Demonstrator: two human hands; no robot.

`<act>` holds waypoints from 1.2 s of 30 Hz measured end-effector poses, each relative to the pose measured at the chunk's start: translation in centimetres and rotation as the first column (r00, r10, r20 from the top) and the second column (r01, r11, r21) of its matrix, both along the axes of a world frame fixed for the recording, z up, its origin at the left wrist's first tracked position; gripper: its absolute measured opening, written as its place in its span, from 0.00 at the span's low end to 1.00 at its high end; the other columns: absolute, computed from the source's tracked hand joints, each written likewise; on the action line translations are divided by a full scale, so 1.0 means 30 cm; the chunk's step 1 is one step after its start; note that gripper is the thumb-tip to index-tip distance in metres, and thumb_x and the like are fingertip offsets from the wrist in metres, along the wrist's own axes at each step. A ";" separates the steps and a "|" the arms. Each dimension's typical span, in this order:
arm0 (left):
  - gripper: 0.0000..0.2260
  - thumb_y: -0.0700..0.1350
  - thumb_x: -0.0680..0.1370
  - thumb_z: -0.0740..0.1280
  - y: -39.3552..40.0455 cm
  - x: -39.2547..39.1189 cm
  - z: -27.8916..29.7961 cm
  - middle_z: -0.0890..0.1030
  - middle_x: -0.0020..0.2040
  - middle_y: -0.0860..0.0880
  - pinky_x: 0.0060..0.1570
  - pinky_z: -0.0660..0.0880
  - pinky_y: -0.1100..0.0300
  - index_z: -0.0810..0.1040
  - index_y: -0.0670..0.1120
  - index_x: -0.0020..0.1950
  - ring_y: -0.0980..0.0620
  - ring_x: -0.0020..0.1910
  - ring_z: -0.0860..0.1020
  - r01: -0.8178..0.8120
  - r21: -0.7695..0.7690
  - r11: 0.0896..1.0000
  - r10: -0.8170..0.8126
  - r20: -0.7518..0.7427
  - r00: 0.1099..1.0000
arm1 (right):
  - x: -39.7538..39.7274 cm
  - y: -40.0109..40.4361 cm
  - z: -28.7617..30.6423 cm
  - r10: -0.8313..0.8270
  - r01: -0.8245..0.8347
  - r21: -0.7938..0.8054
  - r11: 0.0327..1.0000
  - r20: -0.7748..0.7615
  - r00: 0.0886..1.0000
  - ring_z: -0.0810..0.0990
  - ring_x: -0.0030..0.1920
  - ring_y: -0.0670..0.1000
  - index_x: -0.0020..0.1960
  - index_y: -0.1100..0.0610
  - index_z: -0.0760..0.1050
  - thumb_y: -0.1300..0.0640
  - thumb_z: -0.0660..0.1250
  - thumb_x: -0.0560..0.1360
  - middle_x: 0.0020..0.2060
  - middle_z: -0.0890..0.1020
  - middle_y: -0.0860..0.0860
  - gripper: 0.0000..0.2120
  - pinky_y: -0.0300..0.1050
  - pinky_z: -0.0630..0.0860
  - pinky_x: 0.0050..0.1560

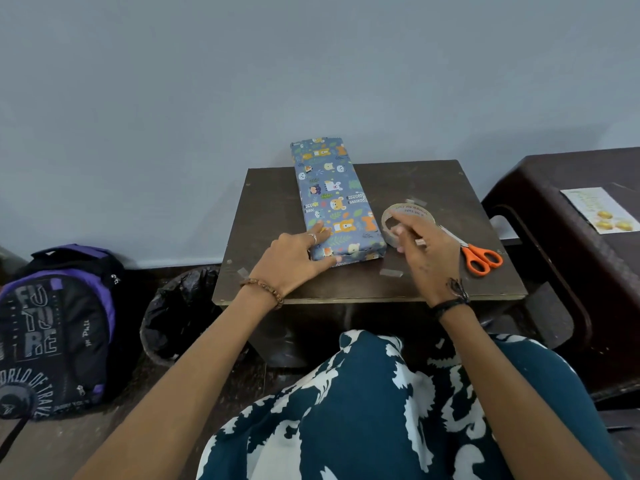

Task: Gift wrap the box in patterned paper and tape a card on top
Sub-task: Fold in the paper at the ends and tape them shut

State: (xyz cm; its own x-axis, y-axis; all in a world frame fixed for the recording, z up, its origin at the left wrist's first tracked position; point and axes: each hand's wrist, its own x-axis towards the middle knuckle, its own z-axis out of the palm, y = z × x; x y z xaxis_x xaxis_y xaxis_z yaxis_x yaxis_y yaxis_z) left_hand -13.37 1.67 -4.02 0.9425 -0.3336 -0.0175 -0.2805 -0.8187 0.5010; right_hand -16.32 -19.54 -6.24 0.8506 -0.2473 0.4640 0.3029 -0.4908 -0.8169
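Box wrapped, lying on table. Your left hand flat, fingers spread on near corner. Right hand pinches tape (light, sticky). Paper slick; press corners.

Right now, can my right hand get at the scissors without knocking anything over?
Probably yes. The right hand hovers at the tape roll, and the scissors lie just beside it with nothing between.

Items are being counted as follows — one wrapped box, one tape roll, one pair of scissors, one card, one backpack, one bin — and two hands: left, right.
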 end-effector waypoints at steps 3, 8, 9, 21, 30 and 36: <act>0.25 0.56 0.77 0.64 -0.015 0.001 0.027 0.62 0.74 0.56 0.65 0.68 0.48 0.64 0.52 0.72 0.45 0.66 0.70 0.039 0.236 0.971 -0.045 0.021 0.999 | -0.023 -0.016 -0.025 0.028 -0.019 -0.213 0.977 0.036 0.999 0.77 0.53 0.44 0.57 0.61 0.79 0.63 0.66 0.74 0.53 0.82 0.54 0.12 0.30 0.71 0.56; 0.25 0.56 0.78 0.61 -0.036 0.002 0.030 0.69 0.71 0.50 0.61 0.70 0.48 0.63 0.52 0.73 0.43 0.62 0.72 0.006 0.361 0.933 -0.026 0.049 0.998 | -0.024 0.008 -0.057 0.092 -0.114 -0.325 0.939 -0.082 0.992 0.79 0.55 0.48 0.59 0.55 0.79 0.57 0.70 0.73 0.56 0.80 0.48 0.15 0.44 0.76 0.55; 0.25 0.57 0.77 0.61 -0.037 0.002 0.024 0.71 0.70 0.49 0.61 0.70 0.49 0.63 0.52 0.73 0.44 0.62 0.73 -0.008 0.355 0.935 -0.013 0.055 0.998 | -0.021 0.016 -0.061 0.078 -0.093 -0.347 0.933 -0.059 0.995 0.79 0.53 0.48 0.58 0.55 0.79 0.56 0.71 0.72 0.55 0.80 0.49 0.15 0.45 0.77 0.51; 0.25 0.57 0.77 0.60 -0.045 -0.008 0.000 0.73 0.67 0.51 0.58 0.73 0.51 0.65 0.52 0.73 0.47 0.59 0.76 -0.054 0.350 0.935 0.006 0.137 0.991 | 0.045 0.001 -0.028 0.139 -0.170 -0.276 0.946 -0.128 0.982 0.79 0.40 0.51 0.52 0.60 0.82 0.60 0.72 0.71 0.41 0.77 0.50 0.10 0.48 0.79 0.44; 0.23 0.62 0.76 0.59 -0.043 0.000 0.039 0.76 0.65 0.51 0.52 0.74 0.54 0.68 0.56 0.70 0.46 0.58 0.76 -0.063 0.483 0.873 -0.012 0.151 0.988 | 0.046 -0.016 -0.004 0.180 -0.224 -0.257 0.940 -0.186 0.966 0.76 0.42 0.46 0.51 0.59 0.83 0.59 0.70 0.73 0.40 0.78 0.49 0.08 0.31 0.71 0.43; 0.28 0.69 0.73 0.56 -0.049 0.003 0.108 0.80 0.56 0.49 0.52 0.72 0.55 0.70 0.57 0.68 0.47 0.56 0.77 -0.058 0.514 0.856 0.028 0.065 0.998 | 0.051 -0.070 0.021 0.040 -0.048 -0.058 0.997 -0.131 0.991 0.80 0.45 0.48 0.50 0.58 0.83 0.61 0.67 0.75 0.44 0.83 0.50 0.07 0.38 0.76 0.50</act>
State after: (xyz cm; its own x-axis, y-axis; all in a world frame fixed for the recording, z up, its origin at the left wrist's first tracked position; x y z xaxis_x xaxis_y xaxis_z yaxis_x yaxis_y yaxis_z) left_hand -13.26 0.19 -0.78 0.9601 -0.2499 -0.1255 -0.2531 -0.9674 -0.0102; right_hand -14.80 -21.63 -5.62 0.9140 -0.1828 0.3623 0.2191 -0.5292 -0.8197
